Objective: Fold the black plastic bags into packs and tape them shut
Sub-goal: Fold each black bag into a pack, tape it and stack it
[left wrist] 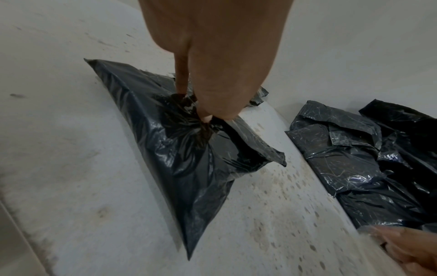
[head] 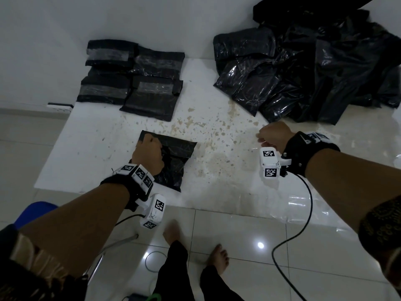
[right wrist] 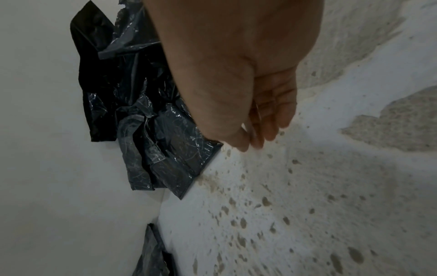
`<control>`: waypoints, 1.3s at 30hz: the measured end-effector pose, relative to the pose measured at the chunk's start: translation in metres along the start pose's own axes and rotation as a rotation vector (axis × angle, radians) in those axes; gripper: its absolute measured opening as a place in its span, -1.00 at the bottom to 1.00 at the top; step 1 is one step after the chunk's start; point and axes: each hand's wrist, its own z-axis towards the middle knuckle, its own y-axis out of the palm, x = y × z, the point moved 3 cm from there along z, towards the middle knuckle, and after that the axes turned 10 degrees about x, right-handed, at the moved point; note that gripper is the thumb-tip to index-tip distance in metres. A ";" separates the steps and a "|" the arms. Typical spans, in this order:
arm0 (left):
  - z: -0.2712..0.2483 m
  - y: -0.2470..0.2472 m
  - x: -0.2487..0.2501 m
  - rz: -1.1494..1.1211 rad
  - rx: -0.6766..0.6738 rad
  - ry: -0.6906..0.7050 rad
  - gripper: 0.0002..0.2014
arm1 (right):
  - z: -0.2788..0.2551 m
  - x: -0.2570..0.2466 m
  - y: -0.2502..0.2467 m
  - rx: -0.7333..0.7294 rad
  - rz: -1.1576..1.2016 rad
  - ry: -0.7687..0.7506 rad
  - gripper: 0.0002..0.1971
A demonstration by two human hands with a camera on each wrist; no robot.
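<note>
big pile (head: 321, 68): many loose black bags heaped at the far right of the white board (head: 91, 153); some are shiny and slippery, so i think the heap could slide if one bag is pulled out from under it
done packs (head: 132, 77): a few flat black packs with clear tape on them lie at the far left of the board, well away from the hands
folded bag (head: 173, 161): this one lies near the front of the board, with no tape on it that i can see; it is puffy, so i think it could pop open if the hand lets go
left hand (head: 148, 154): its fingers (left wrist: 205, 114) pinch a bunch of the plastic in the middle of the folded bag; a hard pull could tear the thin plastic
right hand (head: 274, 135): it holds nothing, its fingers hang loose and a bit bent, just beside the near corner of the big pile
tape: i cannot see a roll anywhere, so the bag may have to wait
hard to see: the room is dim, the folds under the left hand are hidden, and the top of the big pile is cut off
</note>
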 end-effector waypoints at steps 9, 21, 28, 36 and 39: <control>0.003 0.003 -0.002 0.006 0.003 0.008 -0.60 | -0.008 -0.003 -0.005 -0.039 0.246 0.054 -0.99; 0.003 0.001 -0.004 -0.012 -0.011 0.033 -0.59 | -0.014 -0.004 -0.006 0.317 -0.276 -0.355 -0.87; 0.002 0.000 -0.009 -0.036 -0.002 0.072 -0.64 | -0.025 -0.008 -0.006 0.302 -0.380 -0.579 -0.94; 0.009 -0.005 -0.020 -0.092 -0.013 0.224 -0.71 | -0.073 -0.051 -0.031 0.323 -0.283 -0.716 -0.93; 0.011 -0.009 -0.025 -0.122 -0.010 0.315 -0.74 | -0.089 -0.071 -0.031 0.302 -0.233 -0.704 -0.89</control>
